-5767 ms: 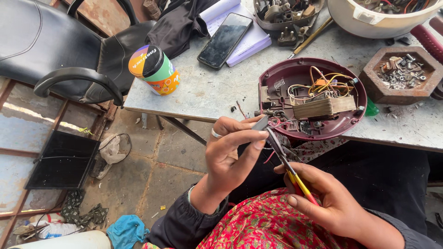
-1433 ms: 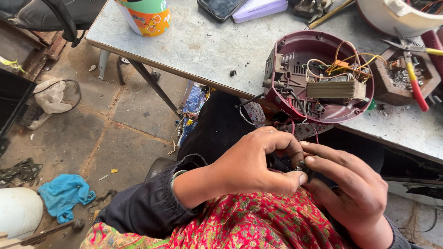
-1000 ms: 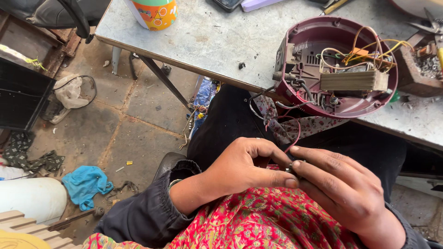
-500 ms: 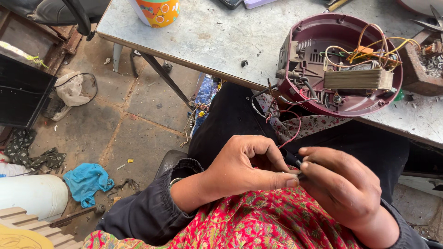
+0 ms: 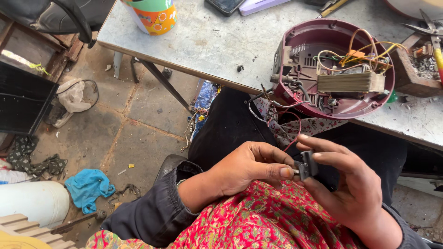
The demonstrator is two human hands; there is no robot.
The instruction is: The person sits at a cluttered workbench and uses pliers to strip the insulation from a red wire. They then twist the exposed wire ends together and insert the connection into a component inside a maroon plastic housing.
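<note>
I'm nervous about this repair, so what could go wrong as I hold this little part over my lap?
The small dark grey plug-like part, pinched between left hand and right hand, seems tethered by thin red and black wires; tugging might drag the opened maroon round appliance shell off the grey table's edge, or snap them.

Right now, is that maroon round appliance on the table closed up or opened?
Opened. The maroon casing lies on the table with no cover, exposing its wires and transformer block.

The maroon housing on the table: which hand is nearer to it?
Right. The right hand sits just below the maroon housing; the left hand is lower and further left. Both pinch a small black part.
</note>
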